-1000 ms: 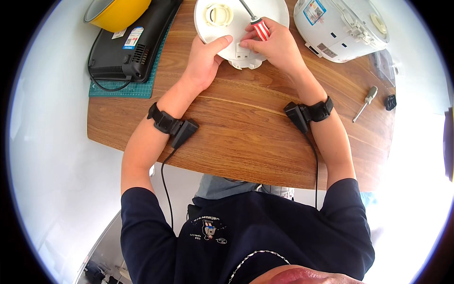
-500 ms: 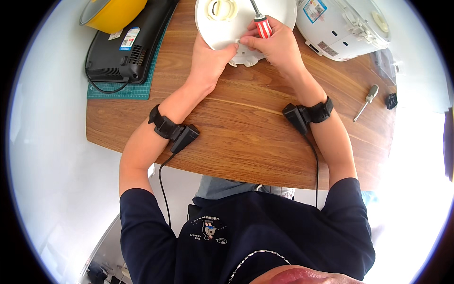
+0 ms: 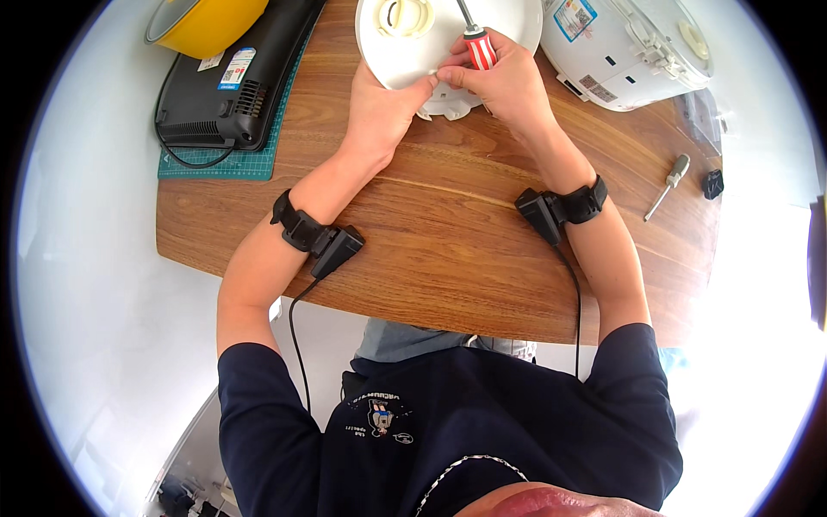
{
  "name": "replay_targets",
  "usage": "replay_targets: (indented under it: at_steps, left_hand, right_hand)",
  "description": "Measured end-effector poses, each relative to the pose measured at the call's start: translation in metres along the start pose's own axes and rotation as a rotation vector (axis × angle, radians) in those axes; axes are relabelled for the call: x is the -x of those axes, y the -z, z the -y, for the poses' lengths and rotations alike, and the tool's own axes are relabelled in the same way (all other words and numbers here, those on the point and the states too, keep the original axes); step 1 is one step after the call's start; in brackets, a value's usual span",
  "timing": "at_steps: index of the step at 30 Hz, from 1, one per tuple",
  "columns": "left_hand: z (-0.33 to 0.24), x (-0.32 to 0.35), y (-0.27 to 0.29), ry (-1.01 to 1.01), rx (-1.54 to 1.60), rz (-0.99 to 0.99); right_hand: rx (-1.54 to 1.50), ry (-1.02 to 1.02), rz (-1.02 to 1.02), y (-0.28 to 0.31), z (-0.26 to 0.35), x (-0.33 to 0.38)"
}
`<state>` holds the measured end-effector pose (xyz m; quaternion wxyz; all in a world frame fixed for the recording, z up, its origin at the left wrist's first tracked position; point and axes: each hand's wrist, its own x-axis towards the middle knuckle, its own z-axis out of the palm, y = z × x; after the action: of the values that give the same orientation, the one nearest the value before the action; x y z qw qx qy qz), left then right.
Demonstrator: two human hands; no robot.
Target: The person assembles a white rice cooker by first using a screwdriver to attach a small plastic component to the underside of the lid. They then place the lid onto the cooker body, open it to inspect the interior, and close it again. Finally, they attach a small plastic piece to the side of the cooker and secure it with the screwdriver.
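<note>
At the top edge of the head view is a round white plastic lid [image 3: 405, 60], tilted toward me, its far part cut off by the picture edge. My left hand [image 3: 379, 110] is closed on its left rim, with fingers hidden beneath. In my right hand [image 3: 513, 90] a screwdriver [image 3: 481, 52] with a red-and-white striped handle is tucked, its shaft pointing away from me. The right thumb and forefinger also pinch at a small white piece [image 3: 435, 74] near the lid's near edge. My left thumb tip meets them there.
A white appliance body [image 3: 620, 65] stands at the right, with a second screwdriver [image 3: 668, 186] and a small black object [image 3: 712, 183] nearer. On the left, a black appliance base [image 3: 202, 121] lies on a green cutting mat [image 3: 215, 171], a yellow pot [image 3: 211, 26] upon it. Cables trail from my black wristbands.
My thumbs and the lid's near edge have shifted very slightly. Both hands keep the same hold on the lid and screwdriver.
</note>
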<state>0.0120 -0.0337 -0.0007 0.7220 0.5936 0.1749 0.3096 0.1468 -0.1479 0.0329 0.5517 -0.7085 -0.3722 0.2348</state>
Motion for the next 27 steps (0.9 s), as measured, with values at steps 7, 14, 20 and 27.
replay_targets:
  at_steps: [7, 14, 20, 27]
  left_hand:
    - [-0.002, 0.001, -0.001, 0.003, -0.034, -0.020]
    - [-0.004, 0.000, 0.000, 0.079, -0.012, -0.023]
    - [-0.002, -0.003, 0.004, 0.105, 0.114, -0.055]
    - [-0.003, -0.011, 0.010, 0.085, 0.188, -0.153]
  right_hand:
    - [-0.017, 0.031, 0.020, 0.000, -0.006, -0.002]
    - [0.011, 0.019, 0.005, 0.002, -0.004, -0.001]
    - [0.026, 0.063, -0.074, 0.011, -0.011, -0.005]
    - [0.336, 0.087, 0.041, 0.047, 0.021, -0.002]
